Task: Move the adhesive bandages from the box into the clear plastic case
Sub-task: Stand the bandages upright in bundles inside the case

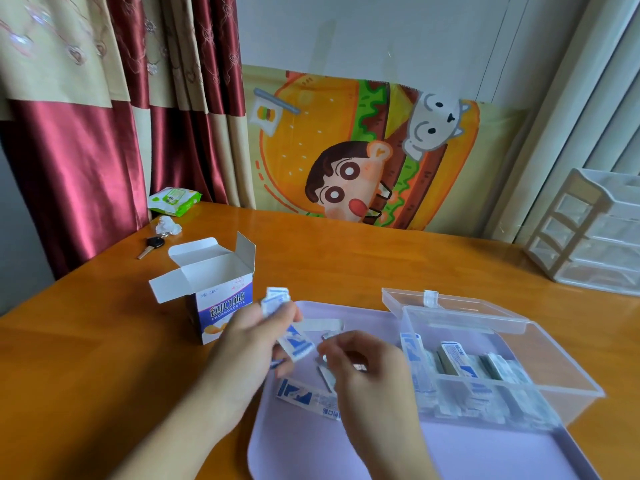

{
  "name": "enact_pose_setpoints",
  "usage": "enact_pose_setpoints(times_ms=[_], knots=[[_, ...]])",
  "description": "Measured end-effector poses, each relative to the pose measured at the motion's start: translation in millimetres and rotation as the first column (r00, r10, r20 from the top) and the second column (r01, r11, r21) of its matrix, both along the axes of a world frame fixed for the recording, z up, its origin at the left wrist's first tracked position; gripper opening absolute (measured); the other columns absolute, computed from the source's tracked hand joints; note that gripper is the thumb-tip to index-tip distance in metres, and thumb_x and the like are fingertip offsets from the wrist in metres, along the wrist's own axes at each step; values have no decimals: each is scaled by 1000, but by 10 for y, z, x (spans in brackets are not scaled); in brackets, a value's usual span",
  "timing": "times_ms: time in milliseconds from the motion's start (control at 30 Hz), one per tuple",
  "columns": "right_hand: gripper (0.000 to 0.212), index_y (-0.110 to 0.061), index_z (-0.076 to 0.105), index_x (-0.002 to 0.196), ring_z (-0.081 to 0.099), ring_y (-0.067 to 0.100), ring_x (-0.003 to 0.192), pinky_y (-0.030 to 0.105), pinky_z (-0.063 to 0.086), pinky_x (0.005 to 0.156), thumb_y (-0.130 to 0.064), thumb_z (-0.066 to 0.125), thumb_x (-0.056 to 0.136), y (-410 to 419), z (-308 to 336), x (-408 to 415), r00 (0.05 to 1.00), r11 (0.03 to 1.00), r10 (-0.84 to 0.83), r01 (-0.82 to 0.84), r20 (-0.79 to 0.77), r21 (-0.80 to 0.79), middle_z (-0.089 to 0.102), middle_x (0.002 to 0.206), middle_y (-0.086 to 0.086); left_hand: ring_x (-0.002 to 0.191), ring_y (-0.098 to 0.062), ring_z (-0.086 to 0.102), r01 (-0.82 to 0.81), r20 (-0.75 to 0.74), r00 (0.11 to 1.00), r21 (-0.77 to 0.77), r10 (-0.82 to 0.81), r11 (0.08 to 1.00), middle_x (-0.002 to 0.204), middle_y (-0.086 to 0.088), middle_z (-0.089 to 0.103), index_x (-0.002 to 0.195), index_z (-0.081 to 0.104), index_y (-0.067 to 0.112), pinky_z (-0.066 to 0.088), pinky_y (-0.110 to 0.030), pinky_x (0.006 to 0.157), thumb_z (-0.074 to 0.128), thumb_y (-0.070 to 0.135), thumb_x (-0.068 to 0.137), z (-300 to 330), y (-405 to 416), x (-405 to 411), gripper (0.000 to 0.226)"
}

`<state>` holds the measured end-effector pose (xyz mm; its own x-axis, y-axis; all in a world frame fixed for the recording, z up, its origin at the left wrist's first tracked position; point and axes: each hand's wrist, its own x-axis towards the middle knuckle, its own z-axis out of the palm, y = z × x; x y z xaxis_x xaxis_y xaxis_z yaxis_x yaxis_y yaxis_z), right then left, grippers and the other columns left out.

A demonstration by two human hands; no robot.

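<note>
Closest to me, the lilac tray [346,455] lies flat on the wooden desk [104,358], and both hands hover above its left part, close together but not touching. The left hand [252,344] has its fingers curled round a small bunch of wrapped bandages [277,301], white with blue print; one end sticks up past the fingertips and another wrapper [296,344] hangs out below toward the other hand. The right hand [363,368] has its fingers bent, and a bit of wrapper shows at the fingertips, though I cannot tell whether it truly grips anything. Under the hands, a few loose bandages [298,396] lie on the tray.

Just to the right, also on the tray, sits the clear plastic case [554,362], lid [450,306] thrown back, with rows of bandages already standing and lying inside its compartments.

A little further off, left of the tray, the bandage box [221,306] stands upright on the desk, its top flaps open.

Beyond that, near the desk's far left edge, lie a key [152,245], a crumpled tissue [168,225] and a green pack of wipes [175,199]. At the far right stands a small drawer unit [588,233]. A cartoon burger cloth [363,150] hangs on the wall behind, beside red and cream curtains [104,116].
</note>
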<state>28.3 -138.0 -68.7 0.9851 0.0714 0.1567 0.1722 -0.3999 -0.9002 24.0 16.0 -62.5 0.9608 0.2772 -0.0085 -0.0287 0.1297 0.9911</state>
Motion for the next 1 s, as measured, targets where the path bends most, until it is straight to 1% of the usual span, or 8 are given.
enact_pose_setpoints(times_ms=[100,200,267,367,533,733,867,1000], knots=[[20,-29,65,108,56,5,105,25,49,84,-19,62,91,34,-76,-11,989,864,100,-31,110,-502,63,107,-14,56,-30,61,-99,40,994,-89,103,991,71,-15,65,80,59,5,50,-35,57,53,13,106,-5,138,92,27],[38,-29,55,129,45,15,124,30,46,97,-29,65,92,105,-113,-33,979,733,203,-153,-2,-663,52,126,-10,61,-33,67,-104,39,993,-207,114,973,71,-18,65,86,56,3,61,-47,67,51,13,107,-22,177,151,24],[38,-29,55,130,46,18,125,31,46,96,-28,65,93,144,-91,-41,979,711,202,-164,-25,-683,51,128,-9,50,-27,56,-95,24,994,-233,103,968,63,-13,54,87,56,3,59,-44,58,49,13,108,-43,155,155,24],[36,-29,57,127,53,18,118,31,48,93,-21,63,92,158,-100,-41,981,727,189,-173,-47,-664,54,125,-7,45,-18,36,-91,-1,996,-180,92,979,62,-6,40,90,58,5,41,-29,43,49,17,109,-19,118,109,24],[44,-33,57,131,56,12,114,27,50,91,-17,64,91,145,-144,-43,982,781,178,-180,-64,-598,53,124,-10,43,-13,27,-46,-23,999,-147,43,988,58,0,37,87,59,8,22,-20,42,51,23,108,-21,123,82,27],[53,-40,47,138,45,21,120,34,45,94,-17,53,90,208,-180,-29,947,692,317,-266,-48,-671,40,121,-6,43,-13,25,14,-35,999,-162,-20,987,57,0,37,73,64,16,20,-20,44,52,27,107,-45,89,111,38],[40,-36,52,125,45,20,115,34,47,89,-17,54,90,212,-199,-12,949,702,313,-257,-37,-664,40,113,-7,42,-13,26,14,-20,1000,-160,-17,987,56,-1,38,69,66,19,21,-20,44,53,27,106,-49,105,114,41],[27,-33,52,113,49,19,107,37,50,86,-19,57,91,205,-206,-15,953,729,303,-251,-28,-637,40,108,-7,42,-13,27,17,-8,1000,-148,-19,989,57,-3,40,80,63,12,22,-20,45,53,27,106,-64,124,109,32]])
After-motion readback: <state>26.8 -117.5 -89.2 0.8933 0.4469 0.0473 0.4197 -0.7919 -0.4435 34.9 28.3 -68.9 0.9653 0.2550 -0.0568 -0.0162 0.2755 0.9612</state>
